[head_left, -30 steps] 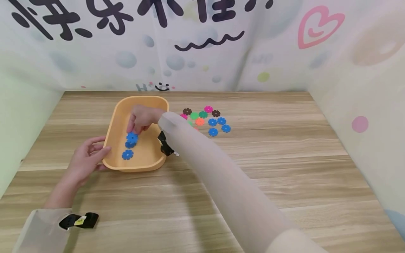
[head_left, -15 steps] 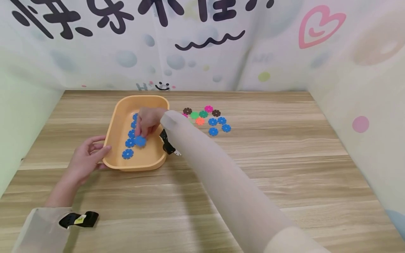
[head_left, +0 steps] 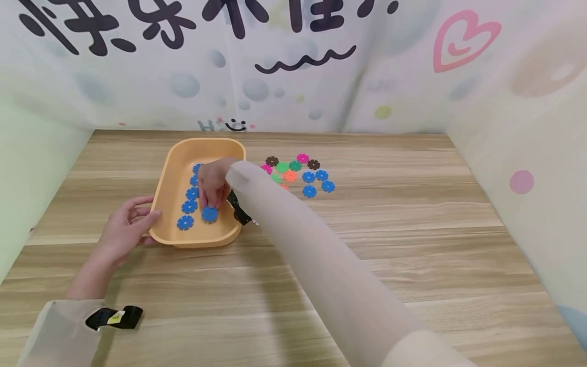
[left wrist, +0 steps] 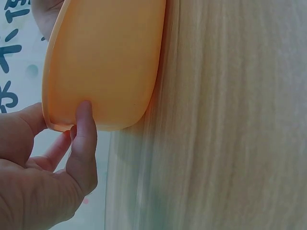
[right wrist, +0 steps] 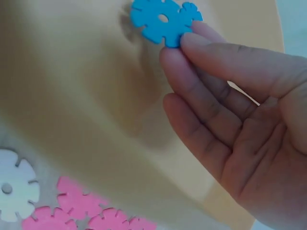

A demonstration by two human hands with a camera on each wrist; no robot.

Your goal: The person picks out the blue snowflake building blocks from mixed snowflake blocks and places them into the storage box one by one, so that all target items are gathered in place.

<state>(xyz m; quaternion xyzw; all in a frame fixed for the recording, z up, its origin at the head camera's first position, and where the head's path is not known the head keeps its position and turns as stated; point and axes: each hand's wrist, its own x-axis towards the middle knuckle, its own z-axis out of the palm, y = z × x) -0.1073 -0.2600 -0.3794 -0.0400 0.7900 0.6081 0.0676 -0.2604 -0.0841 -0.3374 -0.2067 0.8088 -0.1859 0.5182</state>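
Note:
My right hand [head_left: 213, 181] reaches into a yellow-orange plastic tub [head_left: 217, 242] and pinches a blue notched disc [head_left: 209, 214] between thumb and fingertip. In the right wrist view the held blue disc [right wrist: 156, 21] shows its centre hole and edge slots. Along the tub's left side runs a line of several blue discs [head_left: 185, 223], the far ones partly behind the hand. My left hand [head_left: 125, 232] grips the tub's left rim; the left wrist view has its thumb and fingers on either side of the tub wall [left wrist: 110, 67].
Loose discs lie on the wooden table [head_left: 390, 244] right of the tub: several blue [head_left: 309, 191], plus brown, green, orange and pink ones. A white disc [right wrist: 14, 187] and several pink discs [right wrist: 79, 199] lie beside the tub. A printed backdrop [head_left: 284, 97] stands behind.
My right hand has moved from the left-hand line of discs toward the tub's near middle, carrying one blue disc. More of the line shows now. My left hand stays on the rim.

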